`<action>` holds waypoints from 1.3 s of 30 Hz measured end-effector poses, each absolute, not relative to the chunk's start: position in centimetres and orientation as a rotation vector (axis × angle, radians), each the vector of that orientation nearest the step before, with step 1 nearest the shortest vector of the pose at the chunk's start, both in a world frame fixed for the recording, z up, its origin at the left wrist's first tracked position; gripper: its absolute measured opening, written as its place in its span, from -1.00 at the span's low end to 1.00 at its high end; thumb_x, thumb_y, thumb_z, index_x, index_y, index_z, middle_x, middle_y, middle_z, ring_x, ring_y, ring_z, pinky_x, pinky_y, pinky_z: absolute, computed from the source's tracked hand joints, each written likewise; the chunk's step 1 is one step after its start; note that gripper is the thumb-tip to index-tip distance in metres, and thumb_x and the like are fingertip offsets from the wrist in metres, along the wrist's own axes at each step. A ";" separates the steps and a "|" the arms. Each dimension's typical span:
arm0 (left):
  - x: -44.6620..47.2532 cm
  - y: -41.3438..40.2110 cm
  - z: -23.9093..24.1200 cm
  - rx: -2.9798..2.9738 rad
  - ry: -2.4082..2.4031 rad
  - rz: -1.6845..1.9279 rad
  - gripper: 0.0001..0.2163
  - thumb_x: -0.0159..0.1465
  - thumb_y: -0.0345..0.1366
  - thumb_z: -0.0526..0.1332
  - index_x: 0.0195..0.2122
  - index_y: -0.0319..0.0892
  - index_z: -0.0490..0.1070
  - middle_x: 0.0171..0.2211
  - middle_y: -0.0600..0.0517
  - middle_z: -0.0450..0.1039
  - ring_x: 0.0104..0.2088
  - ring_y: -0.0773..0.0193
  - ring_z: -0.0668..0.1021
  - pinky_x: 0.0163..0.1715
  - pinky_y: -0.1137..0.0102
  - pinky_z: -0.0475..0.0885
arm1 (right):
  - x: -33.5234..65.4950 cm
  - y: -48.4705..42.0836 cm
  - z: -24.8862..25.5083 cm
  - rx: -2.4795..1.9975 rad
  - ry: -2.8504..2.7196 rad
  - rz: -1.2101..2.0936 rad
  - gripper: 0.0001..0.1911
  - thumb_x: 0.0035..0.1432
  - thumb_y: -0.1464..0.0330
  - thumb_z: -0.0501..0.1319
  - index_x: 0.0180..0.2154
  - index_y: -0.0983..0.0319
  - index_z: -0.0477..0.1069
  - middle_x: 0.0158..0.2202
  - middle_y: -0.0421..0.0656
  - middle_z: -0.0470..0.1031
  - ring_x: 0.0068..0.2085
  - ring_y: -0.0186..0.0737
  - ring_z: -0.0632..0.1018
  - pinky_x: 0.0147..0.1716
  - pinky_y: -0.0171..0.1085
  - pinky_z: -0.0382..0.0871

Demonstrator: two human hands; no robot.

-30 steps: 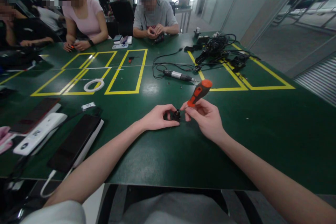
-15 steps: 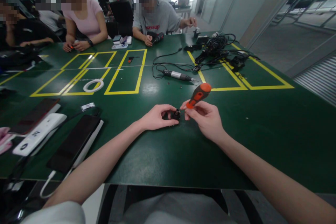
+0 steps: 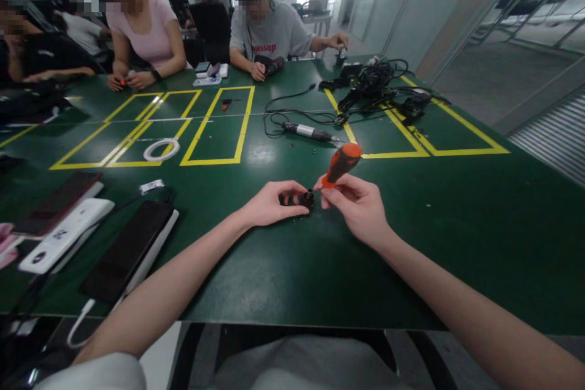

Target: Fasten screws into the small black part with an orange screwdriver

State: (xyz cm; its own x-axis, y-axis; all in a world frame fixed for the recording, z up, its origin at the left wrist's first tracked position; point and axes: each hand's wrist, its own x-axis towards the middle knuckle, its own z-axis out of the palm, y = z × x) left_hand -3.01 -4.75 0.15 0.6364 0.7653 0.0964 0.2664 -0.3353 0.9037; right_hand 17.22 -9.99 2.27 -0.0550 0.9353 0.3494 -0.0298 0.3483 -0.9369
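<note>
In the middle of the green table (image 3: 256, 274), my left hand (image 3: 274, 202) is closed around a small black part (image 3: 307, 199) with a round collar on top. The kind of this part is too small to make out. My right hand (image 3: 359, 204) grips a screwdriver (image 3: 342, 163) with an orange and black handle. Its handle leans up and to the right, and its lower end points down toward the black part. The fingers hide most of the shaft, so I cannot tell whether the tip touches the part.
Ahead lie an electric screwdriver (image 3: 306, 131) and a heap of black cables (image 3: 372, 82). A white ring (image 3: 161, 149) rests on yellow tape at left. Closer are a black phone (image 3: 130, 247) and a white power strip (image 3: 66, 234). Co-workers sit across, one in a grey shirt (image 3: 286, 27).
The screwdriver's handle has shifted slightly left and down. My hands keep nearly the same places. Across the table, the grey-shirted person's hand has moved slightly right, onto a small object.
</note>
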 end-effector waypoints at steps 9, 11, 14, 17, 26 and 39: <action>-3.0 -4.7 0.3 1.936 0.824 0.623 -0.65 0.18 -0.14 0.43 -0.08 -0.22 0.59 -0.31 0.03 0.57 -0.36 0.33 0.48 -0.33 0.42 0.35 | 17.0 -10.1 2.4 -0.880 -1.339 1.031 -0.59 0.08 0.00 0.48 -0.37 0.17 0.47 -0.49 -0.22 0.55 -0.53 -0.31 0.50 -0.47 -0.27 0.48; -3.0 -4.7 0.3 1.933 0.828 0.621 -0.65 0.19 -0.13 0.43 -0.07 -0.22 0.59 -0.30 0.02 0.58 -0.35 0.32 0.49 -0.33 0.42 0.35 | 17.1 -10.1 2.4 -0.904 -1.362 1.014 -0.60 0.09 0.00 0.47 -0.40 0.18 0.49 -0.49 -0.22 0.53 -0.52 -0.31 0.49 -0.47 -0.26 0.47; -3.0 -4.7 0.3 1.923 0.822 0.628 -0.64 0.18 -0.14 0.43 -0.06 -0.22 0.59 -0.29 0.01 0.59 -0.35 0.32 0.49 -0.33 0.41 0.35 | 17.2 -10.0 2.4 -0.882 -1.374 1.041 -0.58 0.16 -0.03 0.41 -0.42 0.18 0.51 -0.49 -0.21 0.52 -0.53 -0.31 0.48 -0.47 -0.25 0.46; -3.0 -4.7 0.3 1.918 0.819 0.630 -0.64 0.18 -0.14 0.44 -0.06 -0.22 0.59 -0.26 0.00 0.61 -0.33 0.31 0.50 -0.32 0.41 0.35 | 17.1 -10.0 2.3 -0.847 -1.346 1.087 -0.59 0.18 -0.03 0.39 -0.33 0.18 0.51 -0.45 -0.19 0.57 -0.52 -0.30 0.50 -0.46 -0.24 0.49; -3.0 -4.8 0.4 1.883 0.814 0.631 -0.64 0.18 -0.20 0.46 -0.05 -0.24 0.56 -0.19 -0.04 0.65 -0.28 0.30 0.56 -0.28 0.42 0.36 | 17.1 -9.9 2.1 -0.873 -1.345 1.070 -0.61 0.15 -0.01 0.43 -0.33 0.18 0.50 -0.44 -0.18 0.60 -0.53 -0.31 0.50 -0.46 -0.26 0.49; -3.0 -4.7 0.2 1.948 0.829 0.622 -0.62 0.20 -0.16 0.44 -0.01 -0.23 0.55 -0.19 -0.03 0.63 -0.32 0.32 0.50 -0.30 0.41 0.35 | 17.1 -9.9 2.4 -0.884 -1.351 1.024 -0.58 0.14 -0.04 0.42 -0.36 0.16 0.47 -0.45 -0.21 0.54 -0.54 -0.33 0.45 -0.47 -0.25 0.46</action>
State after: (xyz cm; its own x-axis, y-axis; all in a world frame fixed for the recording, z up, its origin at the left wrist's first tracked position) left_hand -3.05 -4.74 0.16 0.6485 0.7553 0.0947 0.3016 -0.3690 0.8791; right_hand 17.06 -9.86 2.38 -0.0495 0.9406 0.3358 -0.0686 0.3322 -0.9407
